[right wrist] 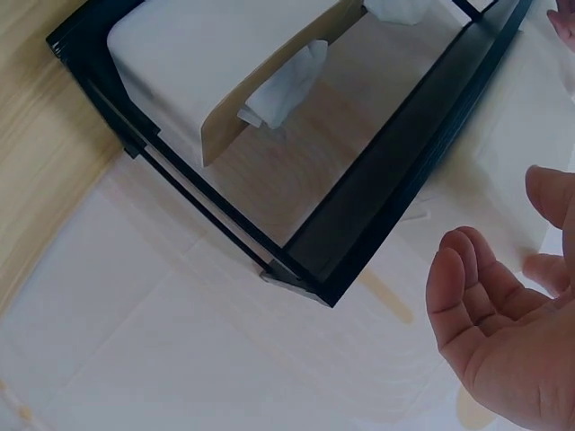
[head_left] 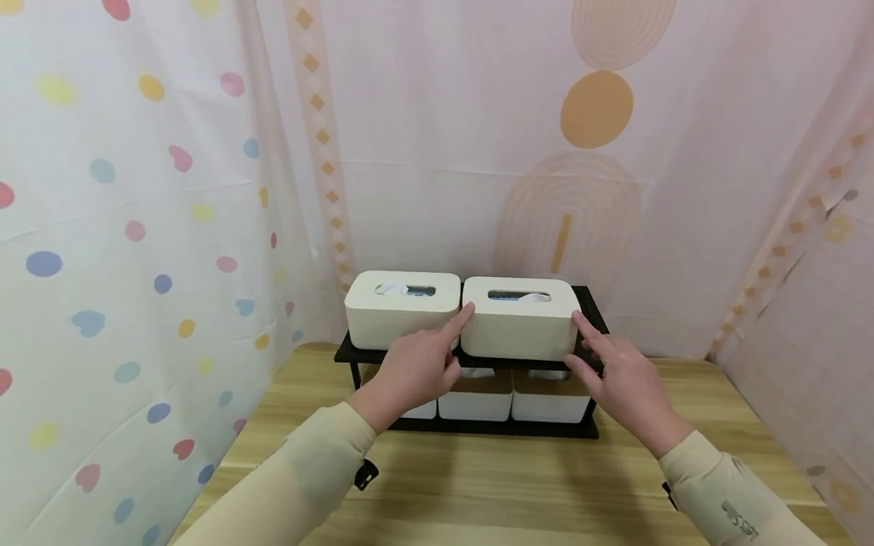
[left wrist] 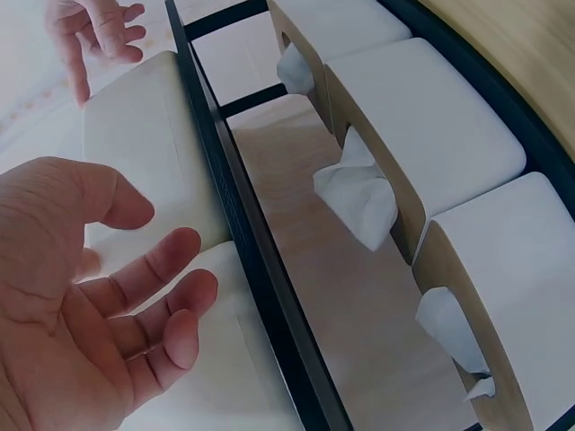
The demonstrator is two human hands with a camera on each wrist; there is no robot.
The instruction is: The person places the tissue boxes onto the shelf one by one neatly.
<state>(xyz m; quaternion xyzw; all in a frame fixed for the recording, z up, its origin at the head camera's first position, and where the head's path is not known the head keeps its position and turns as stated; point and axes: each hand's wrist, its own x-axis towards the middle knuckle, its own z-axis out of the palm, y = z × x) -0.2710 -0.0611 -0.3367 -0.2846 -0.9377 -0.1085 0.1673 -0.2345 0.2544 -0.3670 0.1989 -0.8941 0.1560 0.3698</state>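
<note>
Two cream tissue boxes stand side by side on the top shelf of a black two-tier rack (head_left: 595, 303). At the near left corner of the right tissue box (head_left: 519, 335), my left hand (head_left: 413, 373) touches with its extended index finger. My right hand (head_left: 630, 385) has its index fingertip against that box's right side, thumb held lower. The left tissue box (head_left: 396, 326) stands just beside it, across a narrow gap. In both wrist views the other fingers are loosely bent around nothing. White tissue shows in both top slots.
On the lower shelf sit three white tissue boxes (left wrist: 431, 117) with brown lids and tissues sticking out. The rack stands on a wood-grain table (head_left: 478, 493). A patterned curtain (head_left: 423, 152) hangs behind it, and a dotted curtain (head_left: 136, 303) borders the left.
</note>
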